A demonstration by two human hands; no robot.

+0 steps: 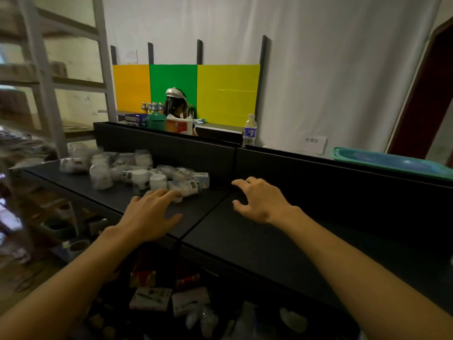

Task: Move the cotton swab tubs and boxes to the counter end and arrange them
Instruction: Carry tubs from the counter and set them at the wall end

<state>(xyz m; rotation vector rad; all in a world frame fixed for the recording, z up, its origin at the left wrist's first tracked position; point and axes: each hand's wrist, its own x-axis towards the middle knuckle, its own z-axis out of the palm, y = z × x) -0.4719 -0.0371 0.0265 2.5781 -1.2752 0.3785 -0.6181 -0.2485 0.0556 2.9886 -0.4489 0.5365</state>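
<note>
Several clear cotton swab tubs (101, 175) with white lids and a few small boxes (202, 179) lie in a loose heap at the far left end of the black counter (257, 244). My left hand (149, 214) hovers with spread, relaxed fingers just in front of the heap, fingertips close to the nearest white tub (158, 182). Whether it touches one is unclear. To the right of the heap my right hand (259, 200) is over bare counter, fingers loosely curved, holding nothing.
A black back wall (318, 177) runs along the counter. Behind it are a water bottle (249, 130), a teal tray (392, 161), coloured panels and a person at another table. Boxes and bags sit on the shelf below (171, 300). A grey rack (46, 77) stands at left.
</note>
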